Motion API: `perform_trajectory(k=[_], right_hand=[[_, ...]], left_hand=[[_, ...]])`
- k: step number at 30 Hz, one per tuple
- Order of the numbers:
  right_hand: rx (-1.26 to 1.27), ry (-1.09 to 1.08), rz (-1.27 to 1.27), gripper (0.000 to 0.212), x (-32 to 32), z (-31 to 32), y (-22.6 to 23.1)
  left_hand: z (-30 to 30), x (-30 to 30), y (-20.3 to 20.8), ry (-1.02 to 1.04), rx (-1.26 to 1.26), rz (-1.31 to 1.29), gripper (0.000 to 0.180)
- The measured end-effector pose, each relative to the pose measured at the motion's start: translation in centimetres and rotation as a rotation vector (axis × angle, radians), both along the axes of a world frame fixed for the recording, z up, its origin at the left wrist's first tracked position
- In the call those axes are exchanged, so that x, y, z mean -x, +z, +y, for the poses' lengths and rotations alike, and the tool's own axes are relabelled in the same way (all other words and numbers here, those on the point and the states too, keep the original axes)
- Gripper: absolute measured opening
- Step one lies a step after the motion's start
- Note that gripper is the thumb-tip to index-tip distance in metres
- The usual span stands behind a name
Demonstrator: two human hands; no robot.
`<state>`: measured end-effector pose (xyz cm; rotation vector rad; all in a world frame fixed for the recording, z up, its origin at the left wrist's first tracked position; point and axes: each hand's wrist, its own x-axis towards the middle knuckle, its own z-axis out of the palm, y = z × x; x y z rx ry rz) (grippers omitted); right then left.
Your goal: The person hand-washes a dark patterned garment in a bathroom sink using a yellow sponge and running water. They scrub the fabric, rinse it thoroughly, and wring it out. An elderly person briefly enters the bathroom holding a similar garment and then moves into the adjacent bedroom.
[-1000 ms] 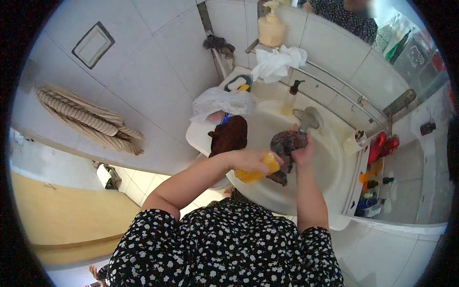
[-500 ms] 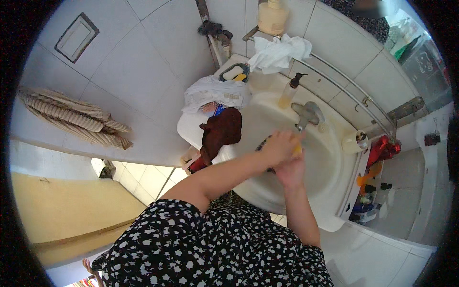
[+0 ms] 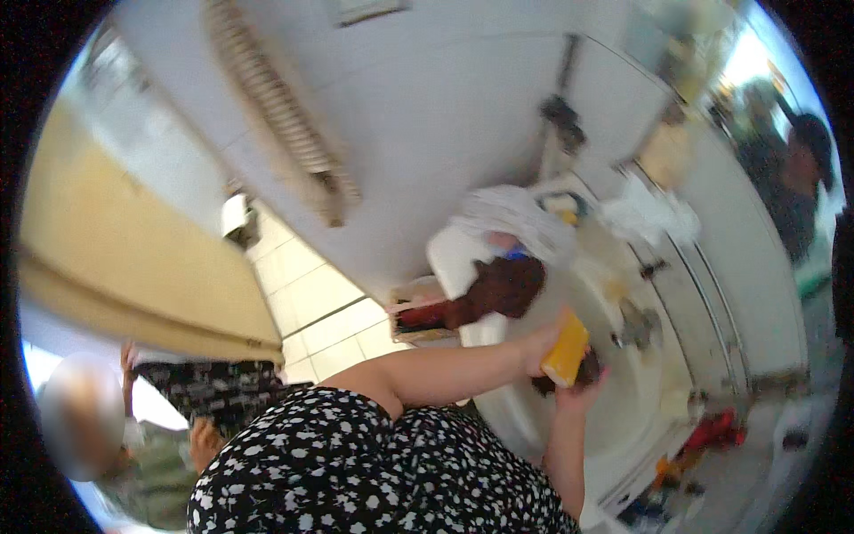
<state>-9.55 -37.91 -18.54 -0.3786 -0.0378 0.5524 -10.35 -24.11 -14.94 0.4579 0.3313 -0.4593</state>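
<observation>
Above the white washbasin, my left hand is closed round a yellow bar of soap. My right hand lies beneath it, its fingers curled round a dark, bunched cloth whose kind I cannot make out. The soap lies against or just over this cloth and hides part of it. To the right of the hands stands the metal tap; the blur hides whether water runs. A brown cloth is draped over the basin's left rim, beside a heap of white fabric.
A metal rail with a white cloth runs along the wall. The soap dish sits at the basin's far corner. A beige towel hangs left. Another person is at lower left. Red items lie right.
The view has swung, shifting the basin right and lower. My hands have parted slightly; the yellow soap now shows plainly in my left hand. Another person has come into view at lower left.
</observation>
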Motion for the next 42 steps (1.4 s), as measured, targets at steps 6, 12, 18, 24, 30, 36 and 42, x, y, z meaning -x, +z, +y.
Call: perform_trajectory(k=[6,12,18,24,30,36,42], right_hand=[[0.257,0.147,0.099,0.047,0.8,0.4,2.2],[0.537,0.305,0.111,0.063,-0.1,3.7,1.3],[0.523,0.443,-0.157,0.059,0.7,5.6,0.9],[0.433,0.497,-0.187,0.056,-1.1,6.5,1.7],[0.639,0.340,-0.122,0.055,0.5,6.5,5.4],[0.473,0.244,-0.064,0.048,1.0,5.2,3.9],[0.507,0.113,-0.050,0.046,0.2,3.3,6.6]], left_hand=[[4.7,0.9,2.2,0.204,-0.118,-0.005,0.062],[1.2,1.1,2.8,0.149,-1.269,0.066,0.076],[10.2,12.0,9.4,-0.071,-1.349,-0.265,0.078],[26.8,40.6,-17.2,-0.144,-1.567,0.721,0.043],[18.3,28.0,1.5,0.203,-1.630,0.013,0.040],[7.7,12.1,8.3,0.221,-1.654,-0.682,0.062],[-2.2,4.9,6.9,0.153,-2.127,-0.818,0.070]])
